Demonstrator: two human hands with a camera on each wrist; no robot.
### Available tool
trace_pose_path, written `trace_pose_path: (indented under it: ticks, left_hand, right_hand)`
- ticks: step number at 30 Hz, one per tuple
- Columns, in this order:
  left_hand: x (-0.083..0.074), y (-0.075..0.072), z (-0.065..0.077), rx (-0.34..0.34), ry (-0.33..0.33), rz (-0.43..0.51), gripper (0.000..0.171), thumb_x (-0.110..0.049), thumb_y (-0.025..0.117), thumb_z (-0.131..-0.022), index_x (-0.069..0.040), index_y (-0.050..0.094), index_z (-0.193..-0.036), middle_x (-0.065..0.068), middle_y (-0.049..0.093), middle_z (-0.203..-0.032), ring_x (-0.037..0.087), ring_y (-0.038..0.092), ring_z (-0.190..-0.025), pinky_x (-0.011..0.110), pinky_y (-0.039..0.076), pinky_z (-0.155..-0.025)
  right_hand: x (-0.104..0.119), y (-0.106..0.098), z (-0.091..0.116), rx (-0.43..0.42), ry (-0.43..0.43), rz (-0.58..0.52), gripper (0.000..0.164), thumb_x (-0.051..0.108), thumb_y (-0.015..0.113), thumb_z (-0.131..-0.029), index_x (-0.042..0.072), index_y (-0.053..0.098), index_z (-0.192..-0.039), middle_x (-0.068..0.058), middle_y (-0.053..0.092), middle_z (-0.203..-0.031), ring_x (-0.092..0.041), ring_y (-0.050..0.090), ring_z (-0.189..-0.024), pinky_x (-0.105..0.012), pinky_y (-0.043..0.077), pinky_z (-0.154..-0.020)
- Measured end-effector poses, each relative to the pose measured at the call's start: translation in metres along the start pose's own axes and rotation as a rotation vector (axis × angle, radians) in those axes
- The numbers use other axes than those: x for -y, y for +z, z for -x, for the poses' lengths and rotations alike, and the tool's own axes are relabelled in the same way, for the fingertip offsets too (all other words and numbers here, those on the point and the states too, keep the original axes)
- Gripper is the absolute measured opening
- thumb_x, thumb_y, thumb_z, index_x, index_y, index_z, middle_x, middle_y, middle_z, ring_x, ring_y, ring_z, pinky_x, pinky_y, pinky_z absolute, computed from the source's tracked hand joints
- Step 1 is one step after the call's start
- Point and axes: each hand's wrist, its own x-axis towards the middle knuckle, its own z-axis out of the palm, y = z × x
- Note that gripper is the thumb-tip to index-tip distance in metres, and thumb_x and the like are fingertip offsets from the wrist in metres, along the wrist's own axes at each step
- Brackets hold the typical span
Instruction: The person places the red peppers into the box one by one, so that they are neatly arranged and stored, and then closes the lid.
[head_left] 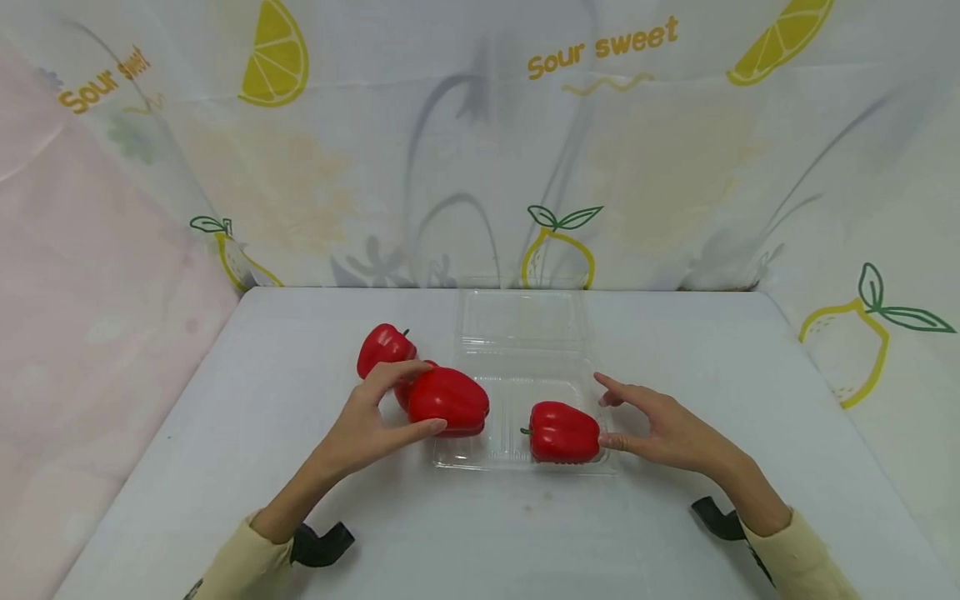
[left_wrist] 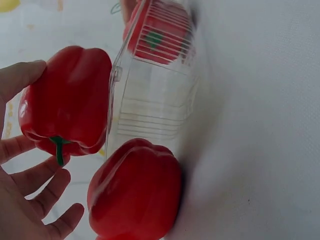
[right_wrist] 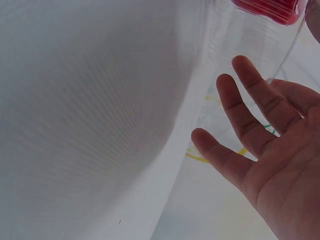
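Note:
My left hand (head_left: 363, 429) grips a red bell pepper (head_left: 448, 400) between thumb and fingers, over the left side of a clear plastic clamshell box (head_left: 504, 417). In the left wrist view this held pepper (left_wrist: 67, 102) has its green stem pointing down beside the box's rim. Inside the box, at the right, lies another bell pepper (head_left: 564, 435) on its side. My right hand (head_left: 667, 429) is spread at the box's right edge, its thumb tip right at that pepper's end. In the right wrist view the other fingers (right_wrist: 245, 117) are extended and hold nothing.
To the left of the box sits a bell pepper (head_left: 382, 350), and another pepper (head_left: 402, 395) is partly hidden behind my left hand. The box's lid (head_left: 521, 317) lies opened toward the back. A lemon-printed cloth (head_left: 480, 167) hangs behind the white table (head_left: 285, 358).

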Motion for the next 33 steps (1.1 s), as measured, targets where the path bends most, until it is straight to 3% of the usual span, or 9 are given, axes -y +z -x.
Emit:
trace_pose_path:
  ticks: [9, 16, 26, 33]
  left_hand:
    - [-0.004, 0.018, -0.006, -0.032, 0.079, -0.103, 0.071, -0.032, 0.09, -0.069, -0.019, 0.057, -0.131, -0.006, 0.057, -0.124, 0.013, 0.05, -0.116, 0.037, 0.056, -0.081]
    - [-0.008, 0.031, -0.009, -0.047, 0.243, -0.263, 0.07, -0.036, 0.09, -0.068, -0.014, 0.059, -0.127, -0.002, 0.064, -0.117, 0.016, 0.054, -0.11, 0.038, 0.055, -0.081]
    - [-0.006, 0.048, -0.004, -0.064, 0.302, -0.382, 0.074, -0.038, 0.09, -0.064, -0.01, 0.058, -0.125, 0.003, 0.063, -0.114, 0.019, 0.056, -0.106, 0.041, 0.054, -0.083]
    - [-0.005, 0.054, 0.001, -0.069, 0.286, -0.453, 0.073, -0.043, 0.088, -0.065, -0.009, 0.059, -0.122, 0.004, 0.063, -0.113, 0.02, 0.055, -0.108, 0.044, 0.051, -0.086]
  right_hand:
    - [0.001, 0.0, 0.0, 0.002, -0.005, 0.004, 0.083, 0.04, 0.076, -0.085, 0.007, 0.037, -0.151, -0.003, 0.062, -0.122, -0.025, 0.058, -0.113, -0.054, 0.05, -0.09]
    - [0.001, 0.0, -0.001, 0.009, -0.005, 0.007, 0.083, 0.039, 0.076, -0.086, 0.007, 0.037, -0.151, -0.003, 0.062, -0.121, -0.025, 0.058, -0.113, -0.054, 0.05, -0.09]
    - [0.001, 0.002, -0.002, 0.013, 0.012, -0.001, 0.083, 0.04, 0.076, -0.085, 0.007, 0.037, -0.151, -0.003, 0.062, -0.122, -0.026, 0.057, -0.113, -0.055, 0.051, -0.089]
    - [0.002, 0.002, -0.003, 0.01, 0.012, 0.001, 0.083, 0.039, 0.077, -0.085, 0.007, 0.037, -0.151, -0.002, 0.062, -0.121, -0.026, 0.058, -0.113, -0.054, 0.051, -0.089]
